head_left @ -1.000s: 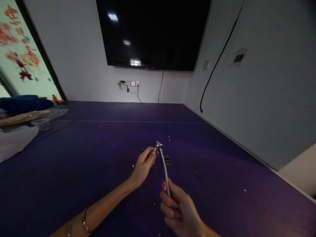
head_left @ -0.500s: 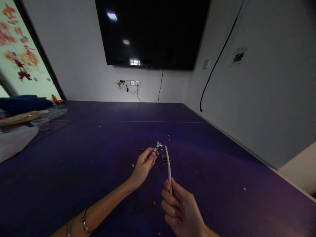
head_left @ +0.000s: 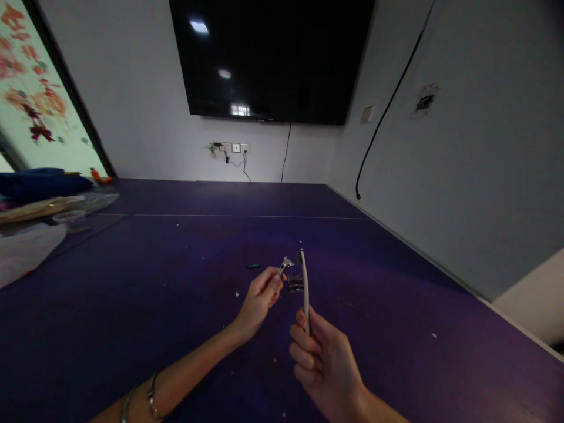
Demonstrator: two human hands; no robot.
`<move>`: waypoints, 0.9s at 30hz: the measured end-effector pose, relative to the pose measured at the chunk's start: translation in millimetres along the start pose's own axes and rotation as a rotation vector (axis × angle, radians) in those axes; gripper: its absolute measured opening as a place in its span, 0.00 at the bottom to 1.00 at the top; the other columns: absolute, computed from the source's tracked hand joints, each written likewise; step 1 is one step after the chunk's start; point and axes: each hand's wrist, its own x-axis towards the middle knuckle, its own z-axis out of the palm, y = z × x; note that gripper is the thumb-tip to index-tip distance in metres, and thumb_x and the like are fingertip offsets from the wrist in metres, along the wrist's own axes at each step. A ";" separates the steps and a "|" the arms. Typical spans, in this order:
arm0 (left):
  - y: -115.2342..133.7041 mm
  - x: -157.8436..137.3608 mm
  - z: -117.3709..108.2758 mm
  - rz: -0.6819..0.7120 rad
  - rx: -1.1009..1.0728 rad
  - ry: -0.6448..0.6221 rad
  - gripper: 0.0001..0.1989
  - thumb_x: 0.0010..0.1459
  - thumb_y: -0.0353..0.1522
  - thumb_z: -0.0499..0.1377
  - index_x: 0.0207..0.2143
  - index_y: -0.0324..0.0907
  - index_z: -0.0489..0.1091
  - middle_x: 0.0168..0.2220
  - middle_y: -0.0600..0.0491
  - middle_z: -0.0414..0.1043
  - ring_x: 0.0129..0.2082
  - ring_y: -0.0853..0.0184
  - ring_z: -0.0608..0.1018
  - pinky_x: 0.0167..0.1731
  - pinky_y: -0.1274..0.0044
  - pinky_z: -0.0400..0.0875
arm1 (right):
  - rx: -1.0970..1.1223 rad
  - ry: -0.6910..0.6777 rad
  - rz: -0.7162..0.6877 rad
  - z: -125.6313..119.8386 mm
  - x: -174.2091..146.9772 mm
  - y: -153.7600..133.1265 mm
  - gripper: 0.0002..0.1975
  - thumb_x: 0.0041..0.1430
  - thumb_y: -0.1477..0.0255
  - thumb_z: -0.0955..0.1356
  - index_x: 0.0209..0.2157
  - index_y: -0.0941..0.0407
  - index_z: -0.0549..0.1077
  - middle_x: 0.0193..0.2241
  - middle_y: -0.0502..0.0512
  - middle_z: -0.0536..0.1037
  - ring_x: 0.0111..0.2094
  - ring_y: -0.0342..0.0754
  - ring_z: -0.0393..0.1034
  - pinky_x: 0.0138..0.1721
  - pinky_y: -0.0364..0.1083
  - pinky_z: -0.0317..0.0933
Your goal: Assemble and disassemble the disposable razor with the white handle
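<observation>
My left hand [head_left: 263, 296] is closed on the handle of a silver razor [head_left: 286, 264], whose T-shaped head points up and to the right. In my right hand [head_left: 324, 358] is a pale toothbrush [head_left: 305, 288], held upright with its bristles turned left toward the razor head. A small gap shows between bristles and razor. Beneath them on the purple surface lies a small dark slotted piece [head_left: 295, 284], partly covered by the toothbrush; its kind is unclear. To the left of it rests a small dark green stick-like piece [head_left: 253, 266].
White crumbs [head_left: 237, 294] are scattered over the purple surface [head_left: 132, 305]. Dark blue cloth [head_left: 44, 183], a clear plastic container [head_left: 71, 221] and a white bag [head_left: 29, 252] sit at the left. A black cable [head_left: 388, 106] hangs along the right wall, and a television [head_left: 273, 59] is mounted ahead.
The toothbrush has moved slightly up and right and now stands straighter. The razor has shifted a little to the right. Both hands keep their hold.
</observation>
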 end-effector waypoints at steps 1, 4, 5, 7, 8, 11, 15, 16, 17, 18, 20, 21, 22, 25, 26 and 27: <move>-0.4 -0.5 0.6 0.002 -0.003 -0.005 0.16 0.57 0.44 0.52 0.33 0.39 0.65 0.20 0.61 0.52 0.16 0.77 0.55 0.16 0.82 0.47 | 0.000 0.001 -0.002 0.5 0.4 0.2 0.16 0.44 0.64 0.72 0.26 0.55 0.61 0.12 0.37 0.48 0.12 0.33 0.34 0.13 0.35 0.28; -1.2 -1.0 0.8 0.018 -0.012 -0.012 0.15 0.59 0.43 0.51 0.34 0.39 0.65 0.20 0.60 0.53 0.17 0.77 0.55 0.16 0.82 0.48 | -0.001 -0.020 0.066 0.4 -0.6 4.5 0.17 0.43 0.63 0.72 0.25 0.55 0.61 0.11 0.37 0.48 0.12 0.33 0.34 0.12 0.35 0.29; -1.4 -0.8 0.4 0.023 -0.015 -0.007 0.15 0.59 0.42 0.51 0.34 0.39 0.64 0.20 0.60 0.53 0.17 0.77 0.55 0.16 0.82 0.48 | 0.001 -0.028 0.090 0.3 -1.3 6.0 0.17 0.43 0.62 0.72 0.24 0.55 0.60 0.11 0.37 0.48 0.12 0.33 0.34 0.12 0.35 0.29; -1.9 -0.6 0.0 0.027 -0.022 0.003 0.14 0.59 0.42 0.51 0.33 0.39 0.64 0.20 0.60 0.53 0.17 0.77 0.55 0.16 0.82 0.48 | 0.009 -0.028 0.096 1.0 -2.1 6.8 0.17 0.43 0.63 0.72 0.24 0.55 0.61 0.11 0.37 0.48 0.12 0.33 0.34 0.12 0.35 0.29; -2.3 -0.7 0.2 0.027 -0.026 0.005 0.14 0.59 0.42 0.51 0.33 0.39 0.64 0.20 0.61 0.52 0.16 0.77 0.55 0.15 0.82 0.48 | 0.016 -0.019 0.079 1.8 -1.9 6.1 0.17 0.43 0.63 0.72 0.24 0.55 0.61 0.11 0.37 0.48 0.12 0.33 0.34 0.12 0.35 0.29; -2.9 -1.7 2.1 0.016 -0.033 -0.009 0.14 0.59 0.42 0.52 0.33 0.39 0.65 0.20 0.61 0.52 0.16 0.78 0.55 0.15 0.83 0.48 | 0.029 0.004 0.009 4.7 0.6 3.3 0.16 0.43 0.65 0.72 0.24 0.56 0.62 0.11 0.37 0.49 0.12 0.33 0.35 0.12 0.34 0.30; -1.0 -2.1 3.0 0.007 -0.054 -0.001 0.15 0.58 0.43 0.52 0.33 0.39 0.64 0.20 0.61 0.52 0.16 0.78 0.55 0.15 0.83 0.48 | 0.032 -0.003 0.054 3.8 1.5 9.6 0.16 0.43 0.63 0.72 0.24 0.56 0.62 0.11 0.38 0.49 0.11 0.33 0.36 0.11 0.34 0.31; -0.2 -1.7 2.6 0.008 -0.062 0.007 0.15 0.58 0.43 0.52 0.33 0.39 0.64 0.20 0.61 0.52 0.16 0.78 0.55 0.15 0.83 0.48 | 0.028 -0.015 0.094 2.9 0.8 12.0 0.17 0.43 0.62 0.72 0.23 0.56 0.62 0.10 0.38 0.49 0.11 0.33 0.36 0.11 0.34 0.31; 0.7 -1.2 2.1 0.011 -0.071 0.014 0.16 0.57 0.44 0.53 0.32 0.39 0.64 0.20 0.61 0.52 0.16 0.78 0.55 0.15 0.83 0.48 | 0.023 -0.030 0.130 2.2 -0.1 13.7 0.17 0.42 0.62 0.72 0.23 0.55 0.62 0.10 0.38 0.49 0.11 0.33 0.36 0.11 0.34 0.31; 1.3 -0.7 1.8 0.012 -0.077 0.018 0.16 0.57 0.44 0.53 0.32 0.39 0.64 0.20 0.61 0.52 0.16 0.78 0.55 0.15 0.83 0.48 | 0.020 -0.041 0.147 1.9 -0.7 14.4 0.17 0.42 0.62 0.72 0.23 0.55 0.62 0.10 0.38 0.49 0.11 0.33 0.36 0.10 0.34 0.30; 2.1 -0.3 2.0 0.013 -0.078 0.020 0.16 0.56 0.44 0.53 0.32 0.39 0.64 0.20 0.61 0.52 0.16 0.78 0.55 0.15 0.83 0.48 | 0.030 -0.040 0.106 2.5 -0.9 12.2 0.17 0.42 0.63 0.72 0.23 0.56 0.62 0.10 0.38 0.49 0.11 0.33 0.36 0.10 0.34 0.31; 2.1 -0.4 2.5 0.014 -0.075 0.021 0.16 0.56 0.44 0.53 0.32 0.39 0.64 0.20 0.61 0.52 0.16 0.78 0.55 0.15 0.83 0.48 | 0.039 -0.029 0.060 3.3 -0.4 10.0 0.16 0.42 0.63 0.72 0.23 0.56 0.62 0.10 0.38 0.50 0.11 0.33 0.36 0.11 0.34 0.31; 2.0 -0.8 3.1 0.013 -0.069 0.021 0.16 0.57 0.44 0.53 0.32 0.39 0.64 0.20 0.61 0.53 0.16 0.78 0.55 0.15 0.83 0.48 | 0.046 -0.014 0.016 4.0 0.3 7.9 0.16 0.43 0.64 0.72 0.23 0.56 0.62 0.11 0.38 0.49 0.12 0.33 0.36 0.11 0.34 0.31; 1.1 -2.0 3.9 0.013 -0.052 0.024 0.16 0.57 0.44 0.53 0.33 0.39 0.65 0.20 0.60 0.54 0.17 0.77 0.56 0.15 0.83 0.49 | 0.044 0.015 -0.014 4.4 1.9 6.4 0.15 0.43 0.65 0.72 0.24 0.56 0.63 0.11 0.38 0.49 0.12 0.32 0.36 0.12 0.34 0.31; 0.7 -2.2 3.6 0.016 -0.053 0.022 0.16 0.57 0.44 0.53 0.33 0.39 0.65 0.20 0.60 0.54 0.17 0.77 0.56 0.16 0.83 0.49 | 0.039 0.014 0.012 3.7 1.8 7.8 0.15 0.43 0.64 0.72 0.24 0.56 0.62 0.11 0.38 0.49 0.12 0.33 0.36 0.11 0.34 0.31; 0.3 -2.3 3.1 0.020 -0.054 0.019 0.15 0.57 0.43 0.53 0.33 0.39 0.65 0.21 0.60 0.54 0.17 0.77 0.56 0.15 0.83 0.49 | 0.035 0.009 0.043 2.7 1.3 9.5 0.16 0.43 0.63 0.72 0.23 0.56 0.62 0.11 0.38 0.49 0.12 0.33 0.36 0.11 0.34 0.31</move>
